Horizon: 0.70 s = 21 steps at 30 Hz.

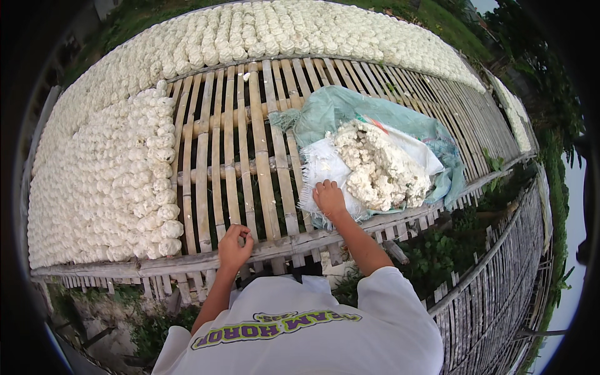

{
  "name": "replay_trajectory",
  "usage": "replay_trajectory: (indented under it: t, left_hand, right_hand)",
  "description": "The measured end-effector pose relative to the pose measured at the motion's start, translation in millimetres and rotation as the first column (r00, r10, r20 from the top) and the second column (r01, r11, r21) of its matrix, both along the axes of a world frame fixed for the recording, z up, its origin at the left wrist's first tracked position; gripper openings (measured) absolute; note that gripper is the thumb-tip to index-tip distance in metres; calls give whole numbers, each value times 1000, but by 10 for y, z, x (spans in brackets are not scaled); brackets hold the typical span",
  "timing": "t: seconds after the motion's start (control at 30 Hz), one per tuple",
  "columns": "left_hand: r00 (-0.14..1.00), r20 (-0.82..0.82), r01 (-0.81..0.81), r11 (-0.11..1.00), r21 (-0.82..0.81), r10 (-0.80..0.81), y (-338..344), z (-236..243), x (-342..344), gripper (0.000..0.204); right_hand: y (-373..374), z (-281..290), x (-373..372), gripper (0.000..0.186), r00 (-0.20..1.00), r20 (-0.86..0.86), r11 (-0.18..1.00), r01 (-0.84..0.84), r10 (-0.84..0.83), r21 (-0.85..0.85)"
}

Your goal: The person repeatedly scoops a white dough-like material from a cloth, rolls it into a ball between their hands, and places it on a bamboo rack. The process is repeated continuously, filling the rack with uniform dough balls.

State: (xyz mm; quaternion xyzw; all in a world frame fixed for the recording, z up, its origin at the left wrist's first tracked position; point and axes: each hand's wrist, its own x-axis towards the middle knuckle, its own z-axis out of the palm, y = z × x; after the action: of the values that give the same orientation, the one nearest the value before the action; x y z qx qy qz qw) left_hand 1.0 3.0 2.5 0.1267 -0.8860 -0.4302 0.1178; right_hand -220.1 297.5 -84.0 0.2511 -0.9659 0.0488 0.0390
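Note:
A woven sack (325, 115), pale green with a white lining, lies opened out on the bamboo rack to the right of centre. It holds a heap of wet-looking, crumbly off-white mass (378, 165). My right hand (329, 199) is closed on the sack's frayed white flap, at the near left of the heap. Over the rack's near edge, my left hand (235, 246) is held with its fingers curled in and the thumb against them. Whatever it may hold is hidden. Rows of rounded white clumps (112, 181) cover the rack's left side and far side.
Split-bamboo slats (259, 144) with gaps between them form the rack's top, with a pole (187, 262) along its near edge. A few white crumbs (246, 77) lie on the slats. Another bamboo rack (494, 275) stands at the right, with green plants (437, 250) between.

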Motion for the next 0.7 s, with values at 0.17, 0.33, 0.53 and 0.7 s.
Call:
replay_trajectory:
  t: [0.17, 0.33, 0.53, 0.7]
  left_hand:
    - [999, 38, -12, 998, 57, 10, -72, -125, 12, 16]
    - [1000, 8, -1, 957, 291, -2, 84, 37, -232, 25]
    - [977, 7, 6, 65, 998, -212, 774, 670, -757, 74]
    - [949, 96, -157, -187, 970, -301, 660, 898, -761, 80]
  right_hand:
    - [337, 206, -203, 33, 904, 234, 571, 410, -358, -711]
    - [455, 827, -12, 38, 741, 659, -597, 472, -130, -649]
    - [-639, 1555, 911, 34, 906, 422, -108, 422, 21, -900]
    - [-1077, 1931, 1277, 27, 980, 17, 379, -62, 200, -923]
